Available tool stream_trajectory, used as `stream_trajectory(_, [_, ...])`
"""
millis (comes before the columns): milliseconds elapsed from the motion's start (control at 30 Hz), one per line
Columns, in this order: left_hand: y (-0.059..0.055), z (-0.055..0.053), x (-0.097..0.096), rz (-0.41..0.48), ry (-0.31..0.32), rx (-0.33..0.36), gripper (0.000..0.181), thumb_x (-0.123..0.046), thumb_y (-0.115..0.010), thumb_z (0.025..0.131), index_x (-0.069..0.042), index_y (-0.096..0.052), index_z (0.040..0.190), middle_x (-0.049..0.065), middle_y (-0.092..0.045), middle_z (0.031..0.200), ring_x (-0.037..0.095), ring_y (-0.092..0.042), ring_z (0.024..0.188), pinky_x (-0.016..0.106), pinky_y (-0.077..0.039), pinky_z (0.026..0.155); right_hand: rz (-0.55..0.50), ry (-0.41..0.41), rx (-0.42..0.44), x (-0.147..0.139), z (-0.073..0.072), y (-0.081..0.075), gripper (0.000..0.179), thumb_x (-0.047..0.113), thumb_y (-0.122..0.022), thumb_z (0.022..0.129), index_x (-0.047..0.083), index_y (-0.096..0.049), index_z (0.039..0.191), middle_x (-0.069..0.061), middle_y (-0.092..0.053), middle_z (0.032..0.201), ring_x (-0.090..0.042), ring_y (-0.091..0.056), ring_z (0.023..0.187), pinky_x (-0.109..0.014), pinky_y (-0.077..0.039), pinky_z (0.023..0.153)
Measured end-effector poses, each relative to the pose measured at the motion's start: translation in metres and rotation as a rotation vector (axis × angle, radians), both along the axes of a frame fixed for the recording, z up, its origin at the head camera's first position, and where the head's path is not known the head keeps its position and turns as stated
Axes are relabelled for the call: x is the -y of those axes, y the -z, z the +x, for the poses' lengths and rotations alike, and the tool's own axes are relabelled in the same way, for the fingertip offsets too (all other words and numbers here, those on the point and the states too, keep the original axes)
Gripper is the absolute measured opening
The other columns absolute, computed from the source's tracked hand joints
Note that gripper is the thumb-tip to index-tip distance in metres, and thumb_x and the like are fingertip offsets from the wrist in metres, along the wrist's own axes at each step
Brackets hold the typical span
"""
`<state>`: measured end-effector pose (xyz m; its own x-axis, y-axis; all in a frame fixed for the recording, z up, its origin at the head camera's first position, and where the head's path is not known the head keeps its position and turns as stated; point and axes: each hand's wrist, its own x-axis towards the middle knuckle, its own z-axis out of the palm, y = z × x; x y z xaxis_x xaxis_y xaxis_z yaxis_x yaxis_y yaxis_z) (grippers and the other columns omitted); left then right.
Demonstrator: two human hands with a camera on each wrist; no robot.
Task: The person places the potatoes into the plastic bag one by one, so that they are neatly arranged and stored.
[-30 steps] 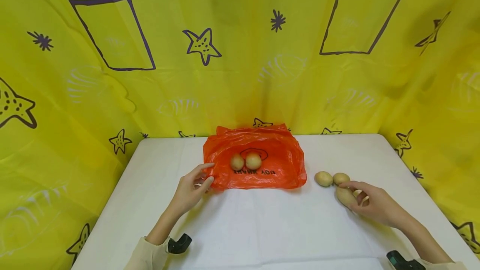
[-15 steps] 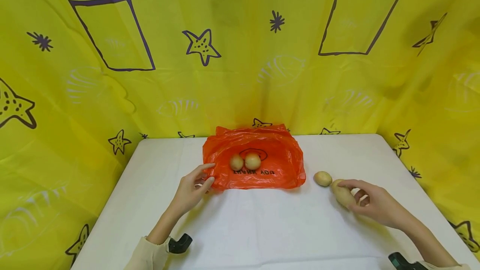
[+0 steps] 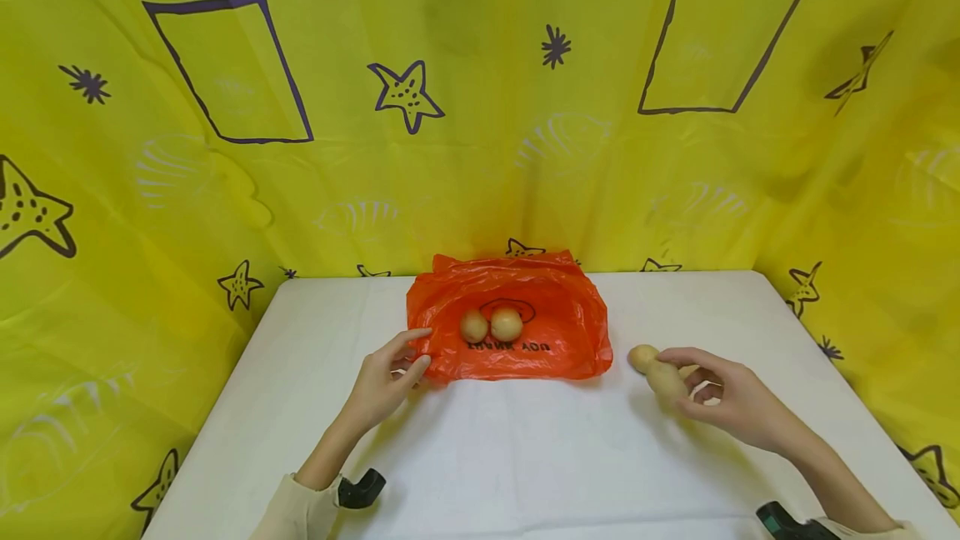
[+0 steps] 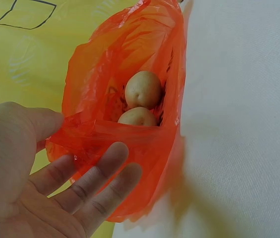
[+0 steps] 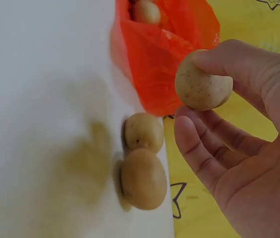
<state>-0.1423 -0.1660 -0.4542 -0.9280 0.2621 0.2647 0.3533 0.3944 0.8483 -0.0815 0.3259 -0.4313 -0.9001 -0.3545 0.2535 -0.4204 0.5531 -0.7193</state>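
In the head view a red plastic bag (image 3: 562, 340) lies with its mouth towards me, and two potatoes (image 3: 506, 325) rest side by side inside. My left hand (image 3: 382, 382) pinches the left edge of the bag's mouth, the other fingers spread along the plastic (image 4: 125, 144). Off the table, my right hand (image 3: 735, 398) holds a potato (image 5: 201, 84) between thumb and fingers, to the right of the bag. Below it on the table sit two more potatoes, a nearer one (image 5: 143, 178) and a farther one (image 5: 144, 131); the head view shows one potato (image 3: 641, 358), the other is hidden.
A white-covered table (image 3: 510, 457) carries everything. Yellow patterned cloth (image 3: 480, 148) rises close behind the bag and along both sides. Bare tabletop lies between the bag and the loose potatoes.
My right hand has lifted its potato and moved left towards the bag, now covering one loose potato in the head view. The left hand and the bag stay in place.
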Motion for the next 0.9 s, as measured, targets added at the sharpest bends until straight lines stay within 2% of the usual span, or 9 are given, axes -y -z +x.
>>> stream_trajectory(300, [0.001,-0.001,0.001,0.001,0.001,-0.012,0.038,-0.007,-0.071,0.097,-0.007,-0.064,0.135,0.013,-0.074,0.093,0.032,-0.074,0.080,0.024,-0.059,0.064,-0.112,-0.012,0.043,0.027,-0.005,-0.005,0.053,0.002,-0.083,0.085,0.011,-0.063,0.133,-0.001,-0.067,0.120,-0.014,-0.065,0.086,-0.025,-0.058,0.072])
stream_trajectory(533, [0.000,-0.001,0.001,-0.009,-0.013,-0.021,0.038,-0.007,-0.072,0.097,-0.011,-0.065,0.134,0.010,-0.074,0.093,0.031,-0.074,0.080,0.024,-0.059,0.064,-0.216,-0.061,0.029,0.055,-0.013,-0.007,0.054,0.000,-0.083,0.085,0.010,-0.062,0.133,-0.004,-0.066,0.118,-0.018,-0.066,0.086,-0.026,-0.058,0.073])
stream_trajectory(900, [0.002,0.000,0.002,0.004,-0.005,-0.038,0.037,-0.011,-0.072,0.097,-0.009,-0.065,0.134,0.010,-0.075,0.094,0.030,-0.074,0.080,0.024,-0.059,0.064,-0.318,-0.038,0.005,0.093,-0.024,-0.010,0.056,-0.004,-0.082,0.083,0.010,-0.062,0.134,-0.010,-0.061,0.118,-0.018,-0.066,0.089,-0.026,-0.060,0.073])
